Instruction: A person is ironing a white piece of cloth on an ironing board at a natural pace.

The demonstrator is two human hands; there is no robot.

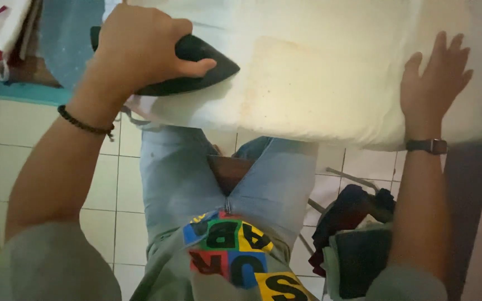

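My left hand [135,47] is shut around the handle of a dark clothes iron [207,69], whose pointed tip faces right. The iron rests on a white cloth [319,72] spread over a padded board at waist height. My right hand [433,78] lies flat on the cloth near its right side, fingers spread and holding nothing. There is a black bead bracelet on my left wrist and a dark watch on my right. The iron's soleplate is hidden under its body.
Below the board are my light blue jeans and a white tiled floor [112,189]. A pile of dark clothes [352,234] lies at the lower right beside a dark upright post [470,212]. Folded fabrics [1,33] sit at the top left.
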